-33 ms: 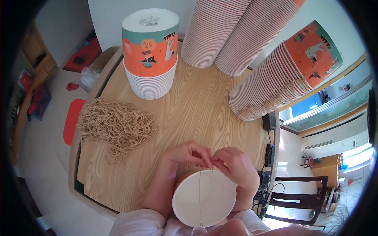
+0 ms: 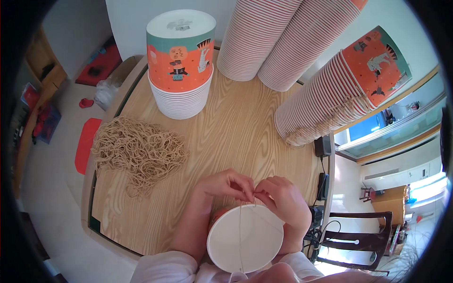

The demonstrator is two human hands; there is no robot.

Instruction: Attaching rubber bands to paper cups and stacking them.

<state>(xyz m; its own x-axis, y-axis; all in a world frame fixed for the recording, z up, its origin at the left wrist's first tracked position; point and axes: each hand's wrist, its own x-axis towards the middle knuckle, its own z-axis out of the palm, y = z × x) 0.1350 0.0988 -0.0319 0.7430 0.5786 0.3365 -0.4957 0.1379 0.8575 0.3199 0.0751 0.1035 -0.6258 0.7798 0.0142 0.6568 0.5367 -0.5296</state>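
A paper bucket [image 2: 231, 245] with a white inside faces up between my forearms, close to my body. A thin tan string [image 2: 240, 231] runs across its mouth from the far rim to the near rim. At the far rim my left hand [image 2: 231, 185] and my right hand [image 2: 282, 195] meet, fingertips pinched together on the string's end. What exactly sits between the fingertips is too small to see fully. Left of my hands lies a loose tangled heap of tan string [image 2: 141, 153] on the wooden table [image 2: 226, 137].
A short stack of orange-and-green paper buckets [image 2: 181, 66] stands upside down beyond the string heap. Two tall bucket stacks [image 2: 255, 37] rise at the back. Another bucket stack [image 2: 325, 94], with strings along its side, leans right. Black adapters [image 2: 322, 146] and cables edge the table near a dark chair [image 2: 358, 236].
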